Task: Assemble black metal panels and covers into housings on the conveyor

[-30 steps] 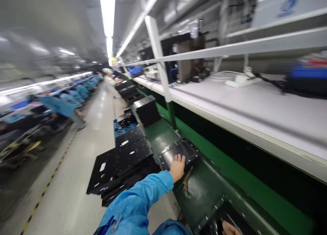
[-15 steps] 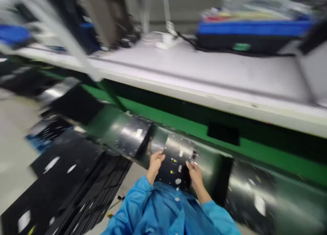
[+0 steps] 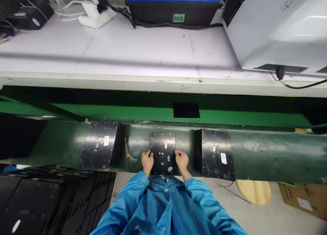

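A flat black panel [image 3: 163,151] with small holes along its edges and several white and yellow stickers lies on the green bench top [image 3: 138,134] in front of my body. My left hand [image 3: 147,161] grips its left edge, thumb and fingers closed. On the opposite edge, my right hand [image 3: 182,160] pinches the same panel. Both hands wear no gloves and come out of blue sleeves. One stack of similar black panels [image 3: 100,143] stands to the left, another stack of black panels [image 3: 217,153] to the right.
A white shelf [image 3: 153,51] runs above the bench, bearing a black bin [image 3: 158,15], a power strip [image 3: 97,18] and a white machine [image 3: 281,34]. Black cases [image 3: 33,201] are piled at lower left. A wooden stool [image 3: 254,191] and a cardboard box [image 3: 304,199] stand at lower right.
My view has swung to the right and levelled, and the picture is sharper. Both hands are still on the panel's two sides, with the panel now squarely in front of me.
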### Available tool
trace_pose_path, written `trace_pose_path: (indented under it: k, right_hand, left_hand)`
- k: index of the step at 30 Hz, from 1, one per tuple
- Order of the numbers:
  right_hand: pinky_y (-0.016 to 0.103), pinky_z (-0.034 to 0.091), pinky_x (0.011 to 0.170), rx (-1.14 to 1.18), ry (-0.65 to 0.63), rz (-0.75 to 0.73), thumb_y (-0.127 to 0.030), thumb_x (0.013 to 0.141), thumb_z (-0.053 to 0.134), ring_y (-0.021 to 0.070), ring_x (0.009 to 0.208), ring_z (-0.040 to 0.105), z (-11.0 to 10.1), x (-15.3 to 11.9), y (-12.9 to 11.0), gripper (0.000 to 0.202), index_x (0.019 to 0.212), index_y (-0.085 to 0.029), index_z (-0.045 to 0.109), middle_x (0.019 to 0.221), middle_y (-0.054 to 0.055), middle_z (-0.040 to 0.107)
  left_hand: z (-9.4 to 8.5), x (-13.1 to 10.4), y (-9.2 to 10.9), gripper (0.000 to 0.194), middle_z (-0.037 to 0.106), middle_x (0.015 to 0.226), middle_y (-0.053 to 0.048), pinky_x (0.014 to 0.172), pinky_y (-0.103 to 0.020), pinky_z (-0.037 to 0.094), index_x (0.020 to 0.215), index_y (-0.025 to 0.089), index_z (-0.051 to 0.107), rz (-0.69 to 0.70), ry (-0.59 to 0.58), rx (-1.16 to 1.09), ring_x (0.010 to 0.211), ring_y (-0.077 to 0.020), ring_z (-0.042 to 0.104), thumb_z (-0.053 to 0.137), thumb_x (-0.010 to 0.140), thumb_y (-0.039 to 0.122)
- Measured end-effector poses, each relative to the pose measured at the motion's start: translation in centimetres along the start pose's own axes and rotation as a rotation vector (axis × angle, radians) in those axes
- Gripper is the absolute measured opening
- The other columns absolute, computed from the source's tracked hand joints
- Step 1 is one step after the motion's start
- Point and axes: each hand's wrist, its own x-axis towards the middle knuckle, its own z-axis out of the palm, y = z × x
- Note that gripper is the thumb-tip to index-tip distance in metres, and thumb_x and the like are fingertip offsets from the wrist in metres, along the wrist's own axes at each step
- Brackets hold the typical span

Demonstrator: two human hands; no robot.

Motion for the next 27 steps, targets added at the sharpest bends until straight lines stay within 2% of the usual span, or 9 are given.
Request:
trace_pose_path:
  k: [4, 7, 10, 12, 15, 17, 19, 22, 27]
  right_hand:
    - [0.037, 0.055, 0.092, -0.042, -0.001, -0.019, -0.048, 0.092, 0.054, 0.029, 0.104, 0.075, -1.2, -0.3, -0.4, 0.045, 0.109, -0.019, 0.083, 0.112, 0.014, 0.08]
    - [0.038, 0.055, 0.095, -0.044, -0.033, -0.086, -0.05, 0.089, 0.052, 0.0293, 0.105, 0.074, -2.0, -0.4, -0.4, 0.048, 0.111, -0.017, 0.08, 0.112, 0.014, 0.079]
    - [0.042, 0.055, 0.095, -0.036, -0.043, -0.153, -0.057, 0.086, 0.05, 0.0324, 0.107, 0.074, -2.0, 0.9, -1.2, 0.053, 0.109, -0.019, 0.08, 0.112, 0.015, 0.08]
    - [0.042, 0.057, 0.091, 0.014, -0.155, -0.201, -0.062, 0.08, 0.054, 0.0333, 0.102, 0.075, -1.1, 2.5, -3.0, 0.053, 0.1, -0.021, 0.08, 0.104, 0.014, 0.082]
    - [0.04, 0.061, 0.083, 0.135, -0.4, -0.285, -0.066, 0.068, 0.063, 0.0327, 0.091, 0.077, 1.7, 3.9, -7.4, 0.05, 0.084, -0.022, 0.08, 0.09, 0.011, 0.082]
    - [0.042, 0.063, 0.077, 0.205, -0.537, -0.29, -0.066, 0.061, 0.07, 0.0329, 0.084, 0.077, 4.2, 3.8, -10.9, 0.05, 0.083, -0.023, 0.08, 0.086, 0.011, 0.081]
    - [0.044, 0.066, 0.072, 0.24, -0.679, -0.268, -0.065, 0.055, 0.077, 0.0344, 0.08, 0.078, 7.0, 3.0, -14.6, 0.05, 0.084, -0.024, 0.081, 0.087, 0.012, 0.081]
    - [0.049, 0.069, 0.076, 0.276, -0.881, -0.288, -0.063, 0.052, 0.085, 0.039, 0.088, 0.08, 11.5, 0.5, -20.7, 0.047, 0.086, -0.029, 0.08, 0.094, 0.013, 0.082]
    - [0.057, 0.068, 0.092, 0.352, -1.132, -0.384, -0.068, 0.071, 0.076, 0.0429, 0.118, 0.075, 16.7, -5.5, -29.0, 0.044, 0.096, -0.033, 0.075, 0.109, 0.012, 0.081]
  left_hand:
    - [-1.6, -1.2, 0.8, 0.045, 0.066, 0.139, -0.018, 0.118, -0.058, 0.042, 0.136, 0.018, 0.073, 0.239, 0.089, 0.244, 0.137, -0.0374, 0.054, 0.057, 0.096, 0.027]
    - [-5.0, 0.2, 0.3, 0.043, 0.063, 0.138, -0.019, 0.118, -0.051, 0.044, 0.135, 0.016, 0.073, 0.313, 0.23, 0.203, 0.134, -0.0335, 0.055, 0.053, 0.097, 0.026]
    - [-11.3, 4.7, -1.0, 0.045, 0.054, 0.15, -0.022, 0.123, -0.048, 0.039, 0.137, 0.013, 0.07, 0.244, 0.459, 0.194, 0.145, -0.0336, 0.047, 0.051, 0.099, 0.028]
    - [-16.5, 8.2, -2.0, 0.056, 0.044, 0.161, -0.025, 0.127, -0.057, 0.032, 0.147, 0.012, 0.061, 0.097, 0.583, 0.249, 0.154, -0.0393, 0.036, 0.057, 0.099, 0.04]
    - [-23.4, 11.8, -3.2, 0.088, 0.037, 0.168, -0.027, 0.125, -0.072, 0.021, 0.16, 0.017, 0.047, -0.103, 0.596, 0.296, 0.158, -0.0495, 0.025, 0.067, 0.09, 0.068]
    - [-26.3, 12.8, -3.7, 0.099, 0.042, 0.165, -0.029, 0.123, -0.074, 0.02, 0.162, 0.019, 0.044, -0.194, 0.544, 0.248, 0.155, -0.053, 0.03, 0.068, 0.086, 0.077]
    - [-27.7, 13.2, -4.2, 0.109, 0.051, 0.152, -0.033, 0.122, -0.071, 0.024, 0.162, 0.013, 0.043, -0.235, 0.509, 0.158, 0.146, -0.0528, 0.042, 0.071, 0.081, 0.081]
    - [-28.0, 14.0, -5.5, 0.116, 0.053, 0.145, -0.033, 0.123, -0.063, 0.027, 0.156, 0.009, 0.049, -0.136, 0.539, 0.087, 0.14, -0.0494, 0.045, 0.074, 0.073, 0.086]
    - [-26.3, 12.7, -7.0, 0.109, 0.052, 0.144, -0.025, 0.12, -0.06, 0.032, 0.153, 0.019, 0.054, -0.114, 0.616, -0.054, 0.136, -0.0441, 0.044, 0.069, 0.072, 0.09]
